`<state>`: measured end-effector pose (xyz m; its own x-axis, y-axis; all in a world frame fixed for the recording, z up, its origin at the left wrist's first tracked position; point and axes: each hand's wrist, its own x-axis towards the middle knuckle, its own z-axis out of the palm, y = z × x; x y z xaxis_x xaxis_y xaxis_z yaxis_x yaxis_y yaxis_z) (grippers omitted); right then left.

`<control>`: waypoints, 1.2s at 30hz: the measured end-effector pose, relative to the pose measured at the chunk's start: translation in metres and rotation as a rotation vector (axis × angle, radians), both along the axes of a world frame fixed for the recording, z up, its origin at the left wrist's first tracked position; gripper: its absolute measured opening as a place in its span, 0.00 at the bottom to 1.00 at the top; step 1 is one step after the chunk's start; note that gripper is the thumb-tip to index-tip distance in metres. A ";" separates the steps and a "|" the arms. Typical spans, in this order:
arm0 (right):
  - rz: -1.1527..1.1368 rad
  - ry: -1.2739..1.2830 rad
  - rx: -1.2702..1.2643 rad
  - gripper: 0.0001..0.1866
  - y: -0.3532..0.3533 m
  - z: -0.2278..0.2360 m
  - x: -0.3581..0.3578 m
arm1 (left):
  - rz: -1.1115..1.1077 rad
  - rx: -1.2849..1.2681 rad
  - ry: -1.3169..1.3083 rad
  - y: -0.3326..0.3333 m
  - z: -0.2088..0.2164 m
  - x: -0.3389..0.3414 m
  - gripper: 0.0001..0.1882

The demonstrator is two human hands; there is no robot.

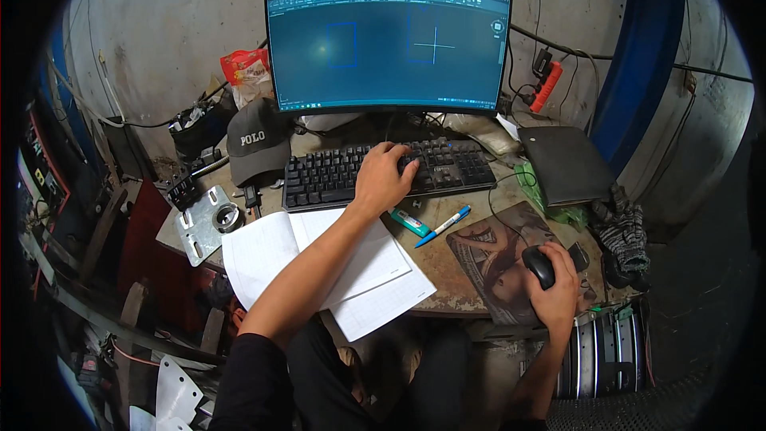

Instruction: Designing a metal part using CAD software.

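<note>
Looking down from my head, I see my left hand (383, 179) laid over the black keyboard (331, 177), right of its middle, fingers slightly apart and bent onto the keys rather than gripping anything. The keyboard lies toward the back edge of the worn tabletop (424, 259), below the curved monitor (387, 52), whose screen shows blue outlines and a pale crosshair. My right hand (556, 287) is wrapped around the black mouse (538, 266), palm behind it and fingers curled along its right side. The mouse sits on the printed mouse pad (477, 259), which lies by the tabletop's front edge, toward its right corner.

Under my left forearm an open notebook (262, 255) spreads near the front edge, its lower pages reaching past it. Just right of the pages are a teal packet (410, 222) and a blue-and-white pen (444, 226). Toward the left edge I have a slotted metal plate (194, 231) with a ring-shaped roll (228, 218) on it, and behind them a dark cap (257, 142). Near the right edge, a dark flat case (566, 164) lies partly over a green plastic bag (527, 181), with knitted gloves (624, 231) beside it.
</note>
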<state>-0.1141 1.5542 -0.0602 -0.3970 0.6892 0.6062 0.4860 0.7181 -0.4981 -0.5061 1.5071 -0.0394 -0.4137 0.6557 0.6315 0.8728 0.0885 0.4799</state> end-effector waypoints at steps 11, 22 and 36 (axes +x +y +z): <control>0.075 0.048 -0.040 0.24 -0.002 0.004 0.006 | 0.089 -0.069 0.206 -0.087 -0.013 -0.046 0.20; 0.067 -0.002 -0.004 0.19 -0.002 0.001 0.007 | 0.042 0.053 0.268 -0.091 -0.020 -0.050 0.18; 0.108 -0.013 0.006 0.20 0.001 0.001 0.006 | -0.005 0.027 0.315 -0.090 -0.022 -0.047 0.17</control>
